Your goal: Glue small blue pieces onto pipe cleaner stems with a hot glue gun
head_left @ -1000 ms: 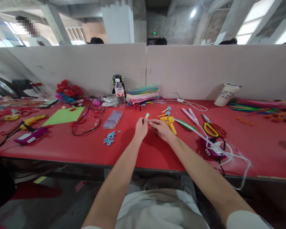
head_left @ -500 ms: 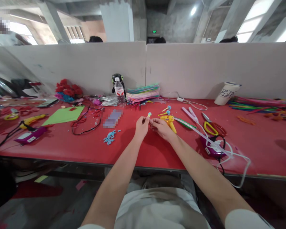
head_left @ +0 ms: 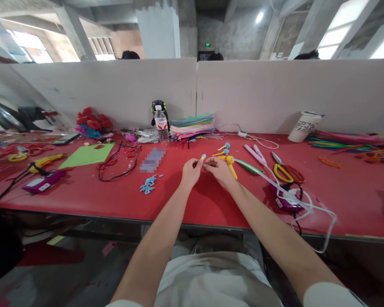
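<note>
My left hand [head_left: 191,171] pinches a small blue-and-yellow fuzzy flower [head_left: 204,157] between thumb and fingertips, above the red table. Close against it, my right hand [head_left: 218,169] has its fingertips pressed together at the lower side of the flower; whatever they grip is too small to see. Just beyond the right hand lies a yellow glue gun [head_left: 232,164], partly covered by it. Similar blue flowers with yellow stems [head_left: 224,149] rest behind the gun. Left of my hands is a little heap of short light-blue fuzzy pieces [head_left: 147,186].
On the red table [head_left: 115,196] stand a water bottle [head_left: 161,124] and a white cup [head_left: 305,126]. Scissors [head_left: 283,171], pink tongs [head_left: 256,154], a purple box with cables [head_left: 283,200], bundled pipe cleaners [head_left: 193,125] and green paper [head_left: 87,155] lie around.
The flower and both hands' fingertips have shifted slightly to the right, and the fingertips are closer together. The things on the table stay in place.
</note>
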Demonstrator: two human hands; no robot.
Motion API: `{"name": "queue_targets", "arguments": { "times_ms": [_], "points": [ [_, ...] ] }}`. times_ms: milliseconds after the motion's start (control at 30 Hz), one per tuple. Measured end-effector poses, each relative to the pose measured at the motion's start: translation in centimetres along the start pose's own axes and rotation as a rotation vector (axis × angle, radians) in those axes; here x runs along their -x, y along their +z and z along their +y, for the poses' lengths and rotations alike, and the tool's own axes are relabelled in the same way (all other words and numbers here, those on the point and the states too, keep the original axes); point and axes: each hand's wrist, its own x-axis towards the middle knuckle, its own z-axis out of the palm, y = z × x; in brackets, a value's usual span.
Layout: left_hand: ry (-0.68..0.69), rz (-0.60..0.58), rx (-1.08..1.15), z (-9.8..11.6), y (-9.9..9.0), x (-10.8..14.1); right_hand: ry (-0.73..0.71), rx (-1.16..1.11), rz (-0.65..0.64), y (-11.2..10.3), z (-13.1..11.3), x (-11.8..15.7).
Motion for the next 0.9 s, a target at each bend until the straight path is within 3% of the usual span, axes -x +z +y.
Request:
{"name": "queue_targets", "arguments": {
  "times_ms": [300,600,900],
  "points": [
    [-0.06,-0.032,-0.043,-0.15,0.15,-0.15,-0.058,0.026,0.034,-0.16,-0.21,-0.09],
    [-0.08,0.015,0.012,0.14,-0.08,-0.09,-0.012,0.075,-0.004,-0.05,-0.55,0.1],
    [-0.052,-0.055,0.061,0.1,0.08,0.03,-0.025,0.119,-0.056,-0.21,-0.3,-0.09]
  ]
}}
